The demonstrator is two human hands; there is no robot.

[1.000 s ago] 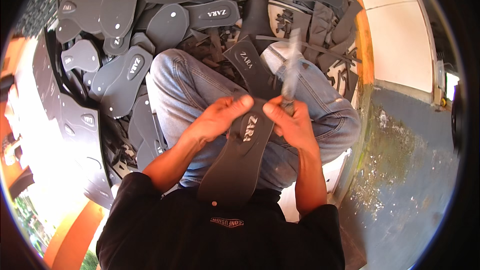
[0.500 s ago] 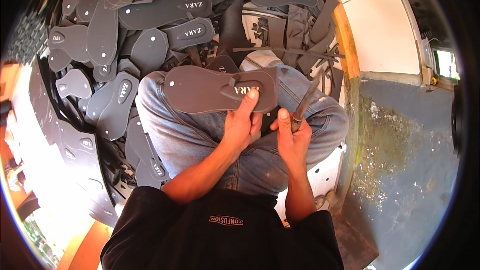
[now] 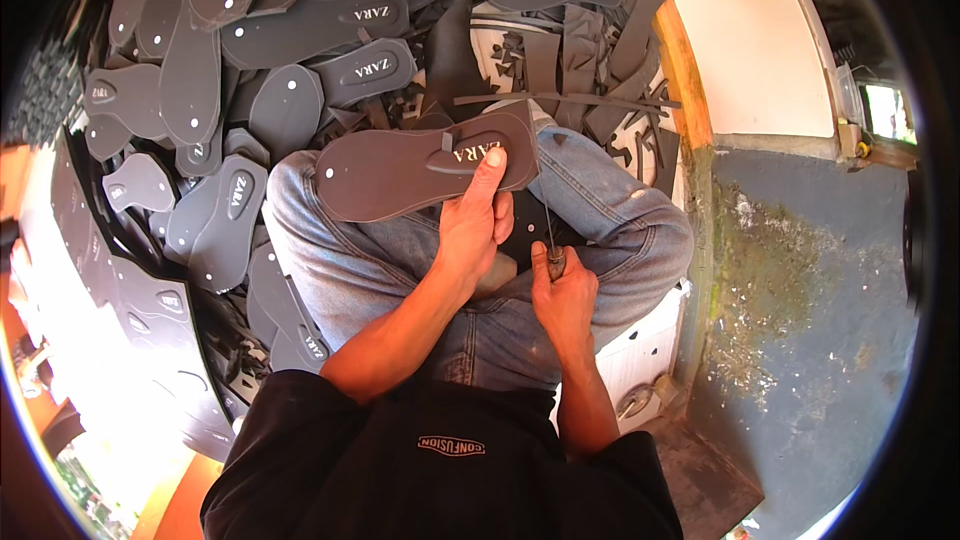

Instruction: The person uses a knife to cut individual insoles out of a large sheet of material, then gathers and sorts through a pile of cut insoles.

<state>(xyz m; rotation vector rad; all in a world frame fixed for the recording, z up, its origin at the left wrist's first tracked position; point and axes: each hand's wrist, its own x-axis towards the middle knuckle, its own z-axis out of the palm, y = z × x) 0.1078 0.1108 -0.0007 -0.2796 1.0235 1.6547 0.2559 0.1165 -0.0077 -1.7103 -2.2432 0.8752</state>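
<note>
My left hand [image 3: 474,235] grips a dark grey foam sandal sole [image 3: 375,180] near its right end, the thumb pressed on the raised, printed heel pad. The sole lies sideways above my crossed legs. My right hand [image 3: 566,300] is closed round the worn handle of a knife [image 3: 556,262]. Its blade, seen nearly edge-on as a thin line, points up at the right end of the sole; whether it touches cannot be made out. A dark piece [image 3: 520,228] with a small pale dot lies in my lap below the sole.
Many similar soles [image 3: 315,30] are heaped ahead and to the left. Dark offcut strips [image 3: 590,50] lie ahead to the right, beside a wooden edge [image 3: 682,60]. A large moulded sheet [image 3: 150,330] is at the left. At the lower right stands a brown slab [image 3: 700,470].
My right hand has moved left and turned the knife, bringing its blade from a tilt out to the right to the sole's right end. The sole has shifted slightly left and tilted.
</note>
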